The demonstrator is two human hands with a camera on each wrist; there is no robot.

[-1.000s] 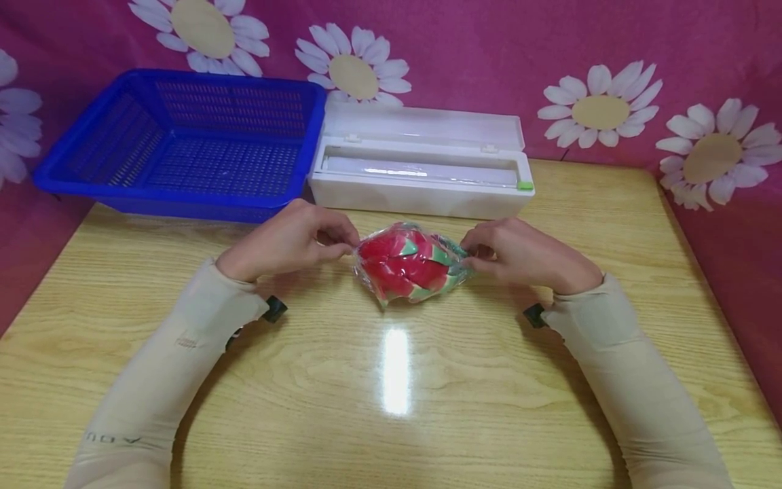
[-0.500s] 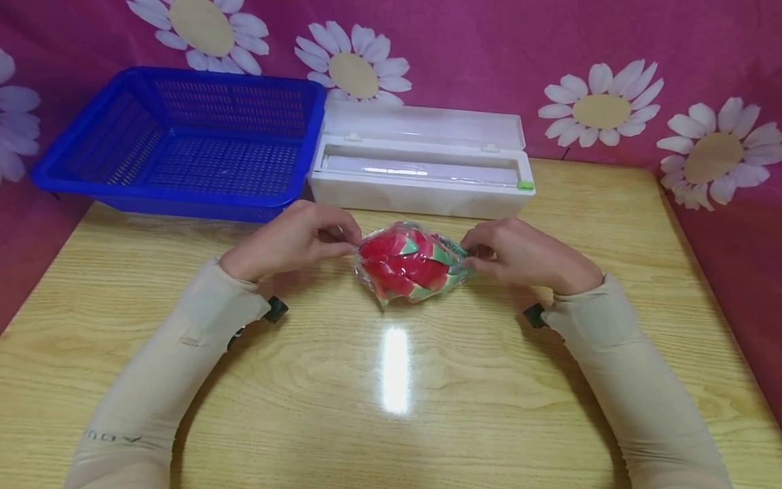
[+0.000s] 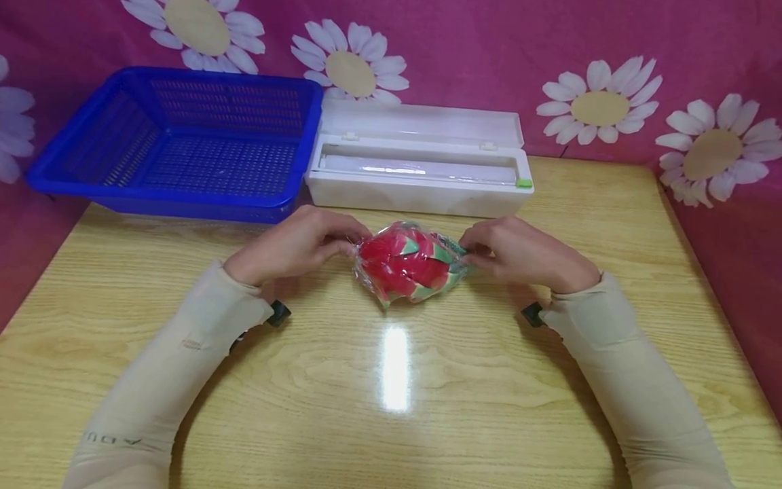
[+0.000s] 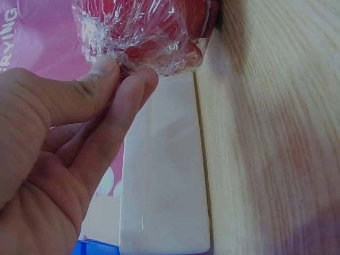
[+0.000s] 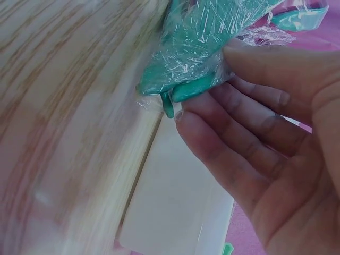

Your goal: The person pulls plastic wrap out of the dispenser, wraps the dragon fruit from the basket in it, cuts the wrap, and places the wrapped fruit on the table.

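Observation:
A red dragon fruit (image 3: 406,265) with green-tipped scales, wrapped in clear cling film, lies on the wooden table between both hands. At its left end, my left hand (image 3: 299,244) pinches the film between thumb and forefinger; the left wrist view shows the film (image 4: 127,50) gathered at those fingertips. My right hand (image 3: 528,255) holds the opposite end, where the scale tips (image 5: 194,87) are green under the film. In the right wrist view its thumb lies on one side of that end and the fingers on the other. The fruit's underside is hidden.
Behind the fruit stands a white cling film dispenser (image 3: 421,197), lid raised, with a roll (image 3: 415,168) inside and a green slider (image 3: 524,183) at its right end. A blue plastic basket (image 3: 183,204) is to its left. A pink flowered backdrop (image 3: 476,54) rises behind.
My left hand has shifted slightly right, its fingertips closer in over the left end of the fruit. The right hand and the fruit stay almost where they were.

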